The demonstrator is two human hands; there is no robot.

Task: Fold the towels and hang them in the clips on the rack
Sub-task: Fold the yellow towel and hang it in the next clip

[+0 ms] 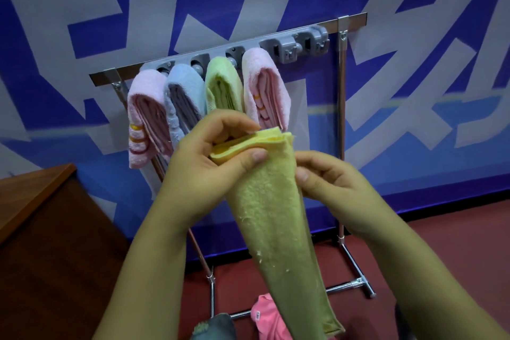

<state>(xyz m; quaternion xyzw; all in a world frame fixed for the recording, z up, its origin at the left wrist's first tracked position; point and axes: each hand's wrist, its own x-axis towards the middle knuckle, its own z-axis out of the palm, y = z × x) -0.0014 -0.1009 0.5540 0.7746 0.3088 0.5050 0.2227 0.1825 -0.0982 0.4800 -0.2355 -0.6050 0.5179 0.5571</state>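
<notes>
1. You face a blue wall (414, 69) with broad pale-grey shapes, above a dark red floor (430, 251); a brown wooden cabinet (41, 229) fills the lower left.
2. Your left hand (209, 154) pinches the top end of a folded yellow towel (273, 218), thumb on the near side and fingers curled over the far side of the stacked layers.
3. Your right hand (331, 185) touches the towel's right edge just below that fold, fingers curled against the cloth; whether it actually grips, you cannot tell.
4. The yellow towel hangs long and narrow from your hands toward the bottom of the view, in front of the rack (342, 130).
5. On the rack's top rail, a grey clip strip (287, 47) holds four folded towels side by side at its left end: a pink towel (143, 119), a blue towel (182, 96), a green towel (223, 85), and a second pink towel (265, 88).
6. The clips at the strip's right end are unfilled.
7. A pink cloth (265, 315) lies at the rack's foot.
</notes>
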